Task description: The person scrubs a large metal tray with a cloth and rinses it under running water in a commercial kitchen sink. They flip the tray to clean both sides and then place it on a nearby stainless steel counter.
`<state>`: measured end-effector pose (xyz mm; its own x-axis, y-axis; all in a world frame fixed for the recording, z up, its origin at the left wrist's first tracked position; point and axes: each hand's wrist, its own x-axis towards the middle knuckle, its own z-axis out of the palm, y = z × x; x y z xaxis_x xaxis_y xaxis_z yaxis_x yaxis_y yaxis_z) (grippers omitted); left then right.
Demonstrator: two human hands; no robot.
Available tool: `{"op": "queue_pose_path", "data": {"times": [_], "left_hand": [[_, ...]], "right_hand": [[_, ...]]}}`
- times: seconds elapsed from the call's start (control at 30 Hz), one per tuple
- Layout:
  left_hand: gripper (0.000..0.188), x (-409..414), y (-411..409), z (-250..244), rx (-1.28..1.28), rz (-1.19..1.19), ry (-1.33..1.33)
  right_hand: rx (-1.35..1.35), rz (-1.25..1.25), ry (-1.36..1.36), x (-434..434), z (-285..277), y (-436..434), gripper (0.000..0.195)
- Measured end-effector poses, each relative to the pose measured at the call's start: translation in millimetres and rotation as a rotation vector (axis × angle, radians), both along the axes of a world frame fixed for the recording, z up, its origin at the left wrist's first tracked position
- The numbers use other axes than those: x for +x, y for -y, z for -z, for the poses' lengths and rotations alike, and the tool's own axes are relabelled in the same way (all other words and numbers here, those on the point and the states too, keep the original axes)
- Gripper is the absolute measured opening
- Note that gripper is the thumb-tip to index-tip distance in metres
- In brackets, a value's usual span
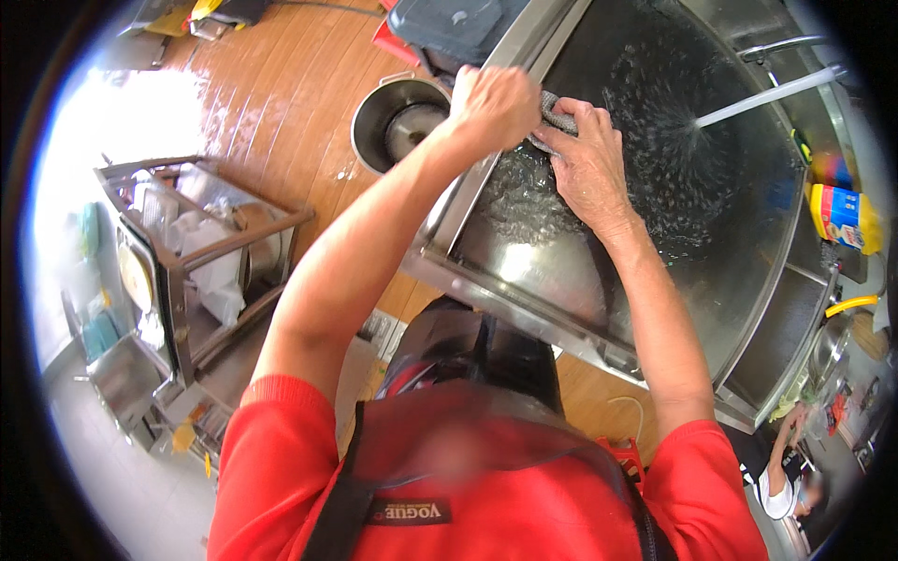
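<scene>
Over the left rim of a stainless steel sink [484, 186], my two hands hold a wet grey cloth [559, 120] between them. My left hand [494, 109] is clenched in a fist, with one end of the cloth running into it. The fingers of my right hand [593, 151] press around the cloth's other side. Beneath my hands, water splashes inside the sink. A pale stream of water [772, 96] falls into the basin on the right and spreads out where it lands. Inside the left fist, the cloth is hidden.
A metal pot [365, 130] stands on the wooden-plank floor left of the sink. Behind it is a dark lidded bin [449, 31]. A metal frame [238, 242] holds plastic bags at left. Beyond the sink sits a yellow bottle [868, 221]. Another person [779, 494] is at lower right.
</scene>
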<state>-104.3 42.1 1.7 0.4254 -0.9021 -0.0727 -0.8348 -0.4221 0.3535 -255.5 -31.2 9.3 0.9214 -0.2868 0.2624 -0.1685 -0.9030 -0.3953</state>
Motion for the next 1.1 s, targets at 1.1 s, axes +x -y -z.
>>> {"op": "queue_pose_path", "data": {"times": [1.1], "left_hand": [[0.035,-40,9,13,0.059,-0.193,0.388]], "right_hand": [[0.514,-0.181,-0.152,-144,-17,-63,0.032]]}}
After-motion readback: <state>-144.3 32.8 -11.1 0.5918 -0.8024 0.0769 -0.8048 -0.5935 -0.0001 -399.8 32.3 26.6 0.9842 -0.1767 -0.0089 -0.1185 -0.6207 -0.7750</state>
